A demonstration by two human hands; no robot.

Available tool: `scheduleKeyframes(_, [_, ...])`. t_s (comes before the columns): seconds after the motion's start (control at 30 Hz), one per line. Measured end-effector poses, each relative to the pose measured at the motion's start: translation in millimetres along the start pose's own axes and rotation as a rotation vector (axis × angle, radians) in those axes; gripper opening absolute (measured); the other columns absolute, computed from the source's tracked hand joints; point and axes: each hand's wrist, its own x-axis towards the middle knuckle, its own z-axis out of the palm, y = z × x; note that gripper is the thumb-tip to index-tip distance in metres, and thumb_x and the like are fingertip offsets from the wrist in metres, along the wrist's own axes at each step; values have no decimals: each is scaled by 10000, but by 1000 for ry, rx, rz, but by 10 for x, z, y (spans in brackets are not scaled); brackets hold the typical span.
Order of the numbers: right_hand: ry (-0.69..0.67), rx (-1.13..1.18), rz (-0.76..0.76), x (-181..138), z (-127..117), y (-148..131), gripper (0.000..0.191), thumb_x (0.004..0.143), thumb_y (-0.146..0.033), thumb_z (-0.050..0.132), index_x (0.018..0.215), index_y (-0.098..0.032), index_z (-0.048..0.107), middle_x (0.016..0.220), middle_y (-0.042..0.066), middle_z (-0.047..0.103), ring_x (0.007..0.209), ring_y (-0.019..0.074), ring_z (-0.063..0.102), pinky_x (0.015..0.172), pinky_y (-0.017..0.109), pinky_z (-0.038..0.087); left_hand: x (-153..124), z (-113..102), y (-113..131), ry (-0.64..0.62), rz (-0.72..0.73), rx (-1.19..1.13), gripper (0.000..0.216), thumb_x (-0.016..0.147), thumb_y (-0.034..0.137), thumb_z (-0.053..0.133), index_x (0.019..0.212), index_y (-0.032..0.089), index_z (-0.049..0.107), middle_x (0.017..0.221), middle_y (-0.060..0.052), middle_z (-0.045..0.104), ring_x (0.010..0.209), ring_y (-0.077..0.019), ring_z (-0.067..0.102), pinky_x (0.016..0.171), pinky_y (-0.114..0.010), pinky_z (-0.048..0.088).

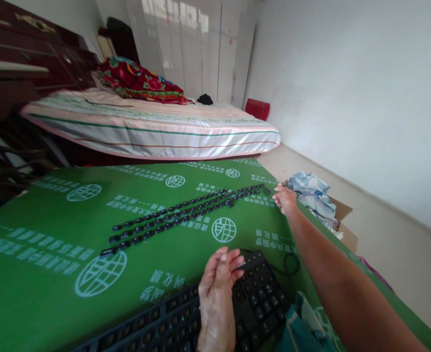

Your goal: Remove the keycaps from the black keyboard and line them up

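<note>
A black keyboard (157, 322) lies at the near edge, many of its key sockets bare, while keycaps remain on the number pad at its right end. My left hand (219, 293) hovers over the keyboard, palm turned up, with its fingers loosely bent and apart. Loose black keycaps (171, 218) are laid out in long slanting rows on the green sheet (47, 274). Just past the far right end of those rows is my right hand (285, 198), its fingers drawn together. Whatever they may pinch is too small to make out.
A black cable (291, 264) loops beside the keyboard. Teal cloth (303, 325) bunches at the near right. Beyond the table stands a bed (157, 124) with a red flowered blanket (138, 80). Crumpled blue-white cloth (312, 193) and cardboard (342, 212) lie on the right.
</note>
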Motion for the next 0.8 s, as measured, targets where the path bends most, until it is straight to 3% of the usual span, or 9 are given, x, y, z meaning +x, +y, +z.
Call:
scheduleKeyframes(0.23, [-92,45,-61,-493,-289,-36,352,842,-486,446,766,-158,549,425,-22,549,309,96,479,318,184,360,-7,23,-80,-27,83,108,406,695,413,663,974,122,614,891,-116,709,777,-217,674,634,-291,498])
scheduleKeyframes(0.43, [-140,-44,-188,-1145,-619,-125,484,791,-563,479,613,-128,593,318,-36,443,250,55,335,282,164,231,-51,61,-12,-29,65,83,337,692,373,642,905,114,612,802,-101,705,694,-190,668,594,-276,483])
scheduleKeyframes(0.63, [-219,-131,-289,-1816,-820,-196,536,757,-618,493,533,-139,576,330,-34,419,287,53,344,306,164,252,-214,196,180,-48,114,53,264,661,316,640,849,133,606,761,-69,692,637,-153,647,586,-257,464])
scheduleKeyframes(0.8, [-279,-58,-289,-2248,-891,-190,487,745,-611,529,662,-139,616,380,-35,463,294,53,356,300,158,231,-404,261,499,-143,174,109,182,677,243,600,822,136,624,723,-60,690,595,-144,636,544,-238,451])
